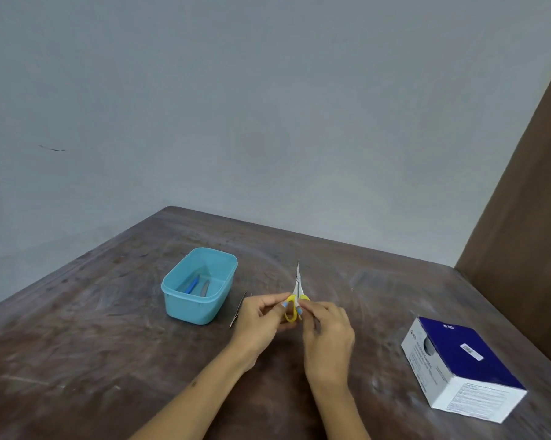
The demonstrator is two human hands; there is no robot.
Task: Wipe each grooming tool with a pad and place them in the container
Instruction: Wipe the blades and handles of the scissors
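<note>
Both forearms reach in from the bottom edge and meet over the middle of the brown desk (pixel 109 328). Left hand (pixel 261 315) has its grip curled round the yellow handles of a small pair of scissors (pixel 296 296), holding them with the closed blades pointing up and away. Right hand (pixel 328 331) pinches at the same handles from the other side; whether a pad sits between its fingertips cannot be told, since nothing white shows plainly there.

To the left stands a light blue container (pixel 172 300), open, with two tools already inside: a blue-handled one (pixel 192 285) and a grey metal one (pixel 206 287) just beside it. Between container and left hand, a thin pair of tweezers (pixel 238 309) lies flat on the desk. A navy and white box of alcohol swabs (pixel 464 369) sits well apart on the right.

By my reading, two tools are finished, the scissors are mid-wipe, and the tweezers are left to clean and drop in afterwards.
</note>
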